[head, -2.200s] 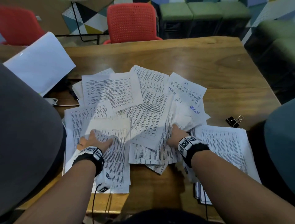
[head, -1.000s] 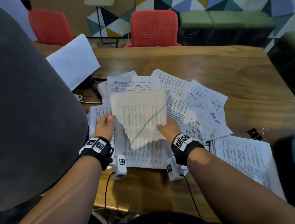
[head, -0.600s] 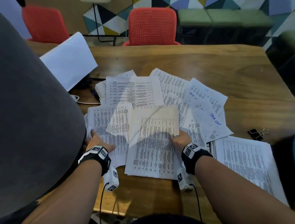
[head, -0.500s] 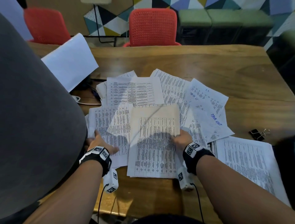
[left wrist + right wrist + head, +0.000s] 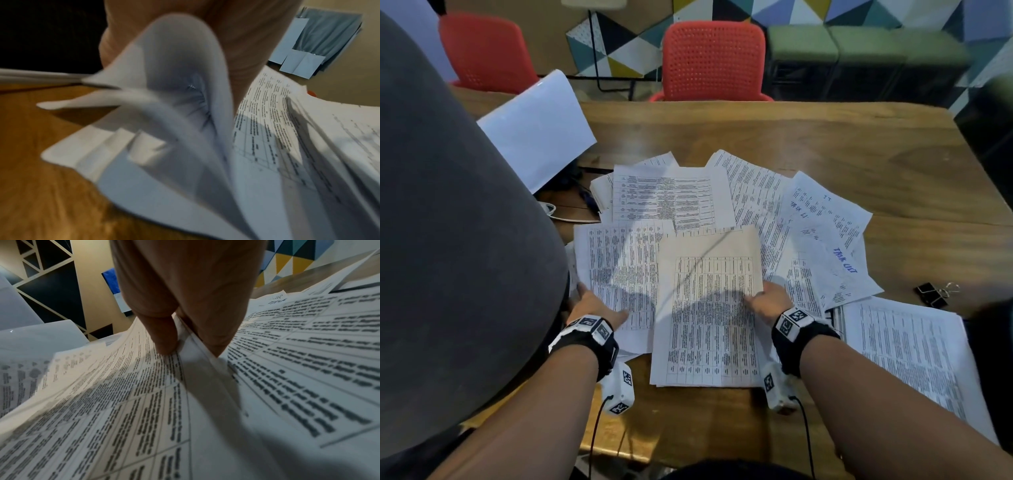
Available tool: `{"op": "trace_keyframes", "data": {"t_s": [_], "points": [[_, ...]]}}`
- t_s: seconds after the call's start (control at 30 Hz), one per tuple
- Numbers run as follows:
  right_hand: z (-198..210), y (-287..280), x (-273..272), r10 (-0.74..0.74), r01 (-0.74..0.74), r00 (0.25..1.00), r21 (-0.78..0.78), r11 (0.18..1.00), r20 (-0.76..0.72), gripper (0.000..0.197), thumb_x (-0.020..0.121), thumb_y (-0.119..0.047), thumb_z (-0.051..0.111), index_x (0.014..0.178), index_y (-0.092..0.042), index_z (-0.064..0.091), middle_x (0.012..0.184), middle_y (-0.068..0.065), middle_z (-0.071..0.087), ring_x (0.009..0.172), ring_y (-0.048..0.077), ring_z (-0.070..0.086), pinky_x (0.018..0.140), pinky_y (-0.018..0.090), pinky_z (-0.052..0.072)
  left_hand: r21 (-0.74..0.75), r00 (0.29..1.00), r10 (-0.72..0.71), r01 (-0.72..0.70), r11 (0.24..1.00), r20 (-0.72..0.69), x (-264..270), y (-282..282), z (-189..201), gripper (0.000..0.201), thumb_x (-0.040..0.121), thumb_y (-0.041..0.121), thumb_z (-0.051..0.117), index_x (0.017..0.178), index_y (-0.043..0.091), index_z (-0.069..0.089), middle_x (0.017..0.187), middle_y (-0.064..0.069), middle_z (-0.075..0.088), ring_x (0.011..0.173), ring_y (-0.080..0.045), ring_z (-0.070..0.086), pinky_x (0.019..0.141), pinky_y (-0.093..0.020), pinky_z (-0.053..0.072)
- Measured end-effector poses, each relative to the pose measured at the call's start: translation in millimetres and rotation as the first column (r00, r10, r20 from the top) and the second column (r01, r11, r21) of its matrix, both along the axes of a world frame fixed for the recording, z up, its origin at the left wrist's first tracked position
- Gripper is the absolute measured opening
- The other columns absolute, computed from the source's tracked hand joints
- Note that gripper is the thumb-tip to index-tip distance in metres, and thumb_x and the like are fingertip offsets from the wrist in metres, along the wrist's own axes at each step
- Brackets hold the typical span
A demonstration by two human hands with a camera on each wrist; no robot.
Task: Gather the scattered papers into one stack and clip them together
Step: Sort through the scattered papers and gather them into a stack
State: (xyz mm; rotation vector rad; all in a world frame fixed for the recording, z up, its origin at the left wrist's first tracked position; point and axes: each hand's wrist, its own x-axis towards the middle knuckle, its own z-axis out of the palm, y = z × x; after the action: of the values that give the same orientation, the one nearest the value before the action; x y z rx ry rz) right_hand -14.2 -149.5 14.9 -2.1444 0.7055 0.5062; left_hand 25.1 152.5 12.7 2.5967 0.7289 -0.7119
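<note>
Currently a small stack (image 5: 709, 308) is pinched at its edge by the right hand (image 5: 768, 301); the left hand (image 5: 594, 305) apparently grips curled sheets (image 5: 174, 91), which could be creased.

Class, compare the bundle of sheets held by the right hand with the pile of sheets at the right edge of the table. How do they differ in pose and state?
The held bundle is pinched at its right edge by the right hand; the right-edge pile is untouched. The held bundle lies nearly square to the table's near edge, while the right-edge pile lies angled. The held bundle's far end looks cream-tinted; the right-edge pile is white. Both carry printed tables of text.
</note>
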Motion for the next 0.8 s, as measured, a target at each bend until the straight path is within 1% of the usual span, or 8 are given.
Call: {"op": "trace_keyframes", "data": {"t_s": [0.17,0.33,0.37,0.47,0.53,0.6,0.7,0.8], "points": [[-1.2,-0.6,-1.5,-0.017,0.018,1.0,-0.029,0.999,0.011,0.034,0.089,-0.018,0.063,0.117,-0.001,0.055,0.114,0.018,0.064,0.108,0.035,0.061,0.094,0.046,0.051,-0.097,0.993,0.115,-0.118,0.988,-0.034,-3.4,-1.8,4.1,0.125,0.064,0.035,0.087,0.151,0.005,0.003,0.152,-0.022,0.025,0.133,-0.039,0.039,0.105,-0.047,0.041],[1.4,-7.2,-7.1,-0.01,0.007,0.999,0.08,0.997,0.033,0.037,0.091,-0.016,0.059,0.125,-0.004,0.052,0.114,0.01,0.065,0.101,0.024,0.062,0.097,0.039,0.049,-0.249,0.948,0.283,-0.242,0.938,0.144,-10.6,-2.7,3.8,0.072,0.079,0.023,0.076,0.137,0.002,0.036,0.128,-0.019,0.054,0.113,-0.039,0.056,0.091,-0.046,0.047],[2.8,-8.2,-8.0,-0.012,0.008,0.999,0.091,0.996,0.044,0.038,0.091,-0.017,0.059,0.127,-0.005,0.052,0.114,0.009,0.064,0.1,0.023,0.062,0.097,0.039,0.047,-0.237,0.94,0.278,-0.23,0.944,0.196,-10.5,-3.6,5.2,0.065,0.083,0.021,0.071,0.136,0.002,0.038,0.127,-0.021,0.055,0.114,-0.04,0.056,0.092,-0.045,0.046],[10.8,-8.0,-9.1,-0.106,0.085,0.99,0.203,0.976,0.098,0.046,0.093,-0.015,0.057,0.136,-0.004,0.045,0.13,0.009,0.055,0.12,0.03,0.052,0.105,0.039,0.039,-0.213,0.891,0.226,-0.151,0.965,0.393,-3.2,-2.6,12.1,0.038,0.091,0.022,0.06,0.123,0.003,0.054,0.116,-0.024,0.062,0.107,-0.042,0.059,0.089,-0.044,0.047],[14.2,-7.6,-5.7,-0.197,0.146,0.97,0.31,0.939,0.14,0.046,0.092,-0.016,0.06,0.135,-0.007,0.046,0.127,0.0,0.053,0.119,0.028,0.052,0.106,0.04,0.039,-0.253,0.824,0.212,-0.086,0.964,0.525,4.6,-1.2,21.3,0.024,0.092,0.02,0.056,0.107,0.002,0.061,0.1,-0.024,0.065,0.095,-0.041,0.062,0.081,-0.042,0.047],[16.1,-7.0,0.4,-0.27,0.175,0.947,0.424,0.888,0.174,0.043,0.089,-0.021,0.063,0.13,-0.013,0.053,0.13,0.003,0.059,0.113,0.024,0.057,0.105,0.041,0.042,-0.349,0.749,0.249,-0.026,0.937,0.613,11.8,-1.7,35.7,0.02,0.092,0.019,0.055,0.103,0.004,0.062,0.093,-0.019,0.066,0.088,-0.035,0.062,0.08,-0.039,0.048],[20.3,-4.7,12.6,-0.381,0.195,0.9,0.586,0.786,0.211,0.042,0.09,-0.015,0.062,0.131,-0.013,0.053,0.128,0.001,0.06,0.117,0.02,0.056,0.107,0.038,0.039,-0.559,0.697,0.371,0.051,0.828,0.614,18.5,-9.0,59.7,0.009,0.091,0.017,0.06,0.1,0.016,0.062,0.086,-0.002,0.065,0.082,-0.022,0.059,0.074,-0.028,0.046],[29.8,0.0,22.4,-0.406,0.146,0.881,0.674,0.724,0.244,0.031,0.092,-0.011,0.06,0.122,-0.016,0.059,0.118,-0.005,0.064,0.113,0.018,0.058,0.103,0.035,0.04,-0.681,0.759,0.388,0.098,0.726,0.523,24.6,-20.6,62.5,0.005,0.091,0.019,0.064,0.096,0.019,0.061,0.089,0.005,0.068,0.085,-0.018,0.063,0.08,-0.033,0.051]]}}
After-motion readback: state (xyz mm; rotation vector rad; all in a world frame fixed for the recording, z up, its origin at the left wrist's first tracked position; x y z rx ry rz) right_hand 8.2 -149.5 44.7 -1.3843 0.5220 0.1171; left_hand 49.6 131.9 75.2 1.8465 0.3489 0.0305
